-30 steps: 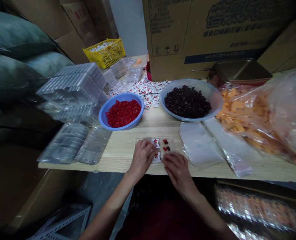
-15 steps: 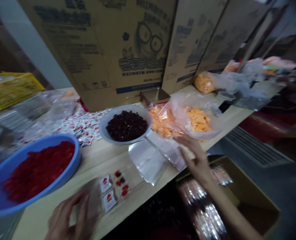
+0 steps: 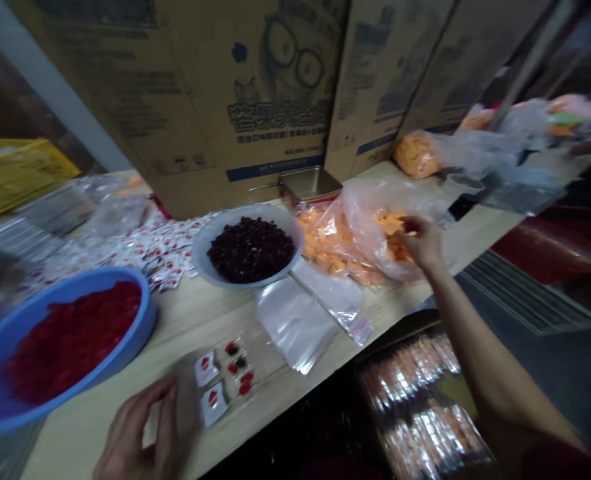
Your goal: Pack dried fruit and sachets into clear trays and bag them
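My left hand [image 3: 138, 427] is at the table's front left, its fingers curled on the near end of a clear plastic tray [image 3: 260, 363]; that end is blurred. In the tray lie two white printed sachets [image 3: 213, 403] and several red and dark pieces [image 3: 240, 363] in small compartments. My right hand [image 3: 424, 241] reaches to an open clear bag [image 3: 365, 207] of orange chunks [image 3: 388, 220], fingertips closed at the chunks; what they pinch is partly hidden. Flat clear plastic bags [image 3: 295, 320] lie between the hands.
A white bowl [image 3: 202, 257] holds dark pieces; a blue basin [image 3: 142, 320] holds red ones. Loose sachets [image 3: 170, 243] and a metal tin [image 3: 310, 183] are behind. Cardboard boxes [image 3: 200, 133] stand at the back. Packed rows [image 3: 425, 420] sit in a box below the table edge.
My right hand has moved up and away from the flat clear bags to the bag of orange chunks. My left hand has stayed by the tray. The view has shifted slightly.
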The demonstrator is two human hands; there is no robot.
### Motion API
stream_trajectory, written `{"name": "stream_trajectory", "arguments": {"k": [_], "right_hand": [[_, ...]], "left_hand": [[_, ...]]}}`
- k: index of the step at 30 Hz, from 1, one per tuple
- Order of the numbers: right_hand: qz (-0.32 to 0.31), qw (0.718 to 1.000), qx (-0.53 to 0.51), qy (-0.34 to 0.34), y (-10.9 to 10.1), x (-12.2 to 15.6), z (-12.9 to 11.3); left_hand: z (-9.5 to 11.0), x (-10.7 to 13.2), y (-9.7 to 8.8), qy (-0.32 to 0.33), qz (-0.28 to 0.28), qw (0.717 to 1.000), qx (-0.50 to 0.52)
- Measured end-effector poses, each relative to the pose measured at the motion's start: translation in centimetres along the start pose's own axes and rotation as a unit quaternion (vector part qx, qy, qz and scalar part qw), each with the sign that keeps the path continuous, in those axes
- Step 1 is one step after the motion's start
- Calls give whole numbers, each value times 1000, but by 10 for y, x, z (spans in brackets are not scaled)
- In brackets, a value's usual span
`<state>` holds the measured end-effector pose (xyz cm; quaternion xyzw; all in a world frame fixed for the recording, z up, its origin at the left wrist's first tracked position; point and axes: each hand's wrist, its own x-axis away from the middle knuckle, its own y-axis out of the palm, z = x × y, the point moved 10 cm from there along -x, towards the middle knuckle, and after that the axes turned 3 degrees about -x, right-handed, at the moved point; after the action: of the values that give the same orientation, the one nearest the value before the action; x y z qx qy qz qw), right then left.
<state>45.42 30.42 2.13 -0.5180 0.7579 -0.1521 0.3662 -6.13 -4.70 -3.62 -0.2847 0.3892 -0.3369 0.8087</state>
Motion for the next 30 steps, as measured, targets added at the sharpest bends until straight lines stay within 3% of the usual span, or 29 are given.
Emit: {"name": "stream_trajectory", "arguments": {"k": [2,3,5,7,10,13,16,19,23,27,30], "right_hand": [[47,992,-113,-28,-26,28,-33],[36,983,-174,-54,-28,46,-55],[-14,968,-233,-86,-12,92,-102],[-118,942,-289,-124,31,156,-155],[-317,870,-317,-205,116,273,-232],[-358,808,-349,-310,163,355,-286],[-385,774,-339,-370,186,395,-312],[-412,758,-315,-395,190,406,-313],[-377,799,-316,-345,174,380,-276],[-360,851,-281,-259,133,335,-227],[-286,903,-232,-222,78,276,-191]], "left_hand": [[5,2,-12,-19,8,1000,21],[5,3,-15,-41,3,998,46],[3,5,-15,-101,-15,987,122],[0,10,-2,-170,-75,959,213],[4,21,16,-232,-168,902,323],[-7,35,11,-271,-176,875,360],[-38,49,-7,-299,-124,883,339],[-64,61,-23,-302,-80,911,269],[-64,62,-25,-210,-88,968,108],[-48,58,-18,-54,-86,995,-22],[-53,51,-9,45,-75,993,-80]]}}
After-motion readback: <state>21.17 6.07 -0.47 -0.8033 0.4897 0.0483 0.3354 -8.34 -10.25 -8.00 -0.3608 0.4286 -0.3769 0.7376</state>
